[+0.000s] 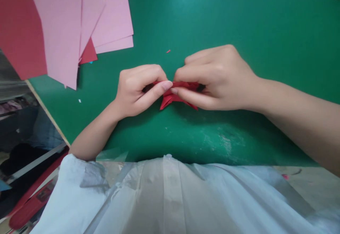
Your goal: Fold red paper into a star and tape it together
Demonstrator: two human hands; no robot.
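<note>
A small piece of folded red paper (175, 95) is pinched between both hands, just above the green table. My left hand (140, 89) is closed on its left part, thumb pressed against the fingers. From the right, my right hand (212, 78) grips the same paper, its thumb along the near side and the fingertips curled behind. The two thumb tips nearly meet at the middle. Two pointed red corners stick out below the thumbs toward me. The fingers cover much of the paper's shape.
The green tabletop (225, 14) spreads under my hands, its edge running down on the left. Pink paper sheets (111, 14) and a red sheet (21, 32) overlap at the upper left. A tiny red scrap (168, 51) lies beyond my hands.
</note>
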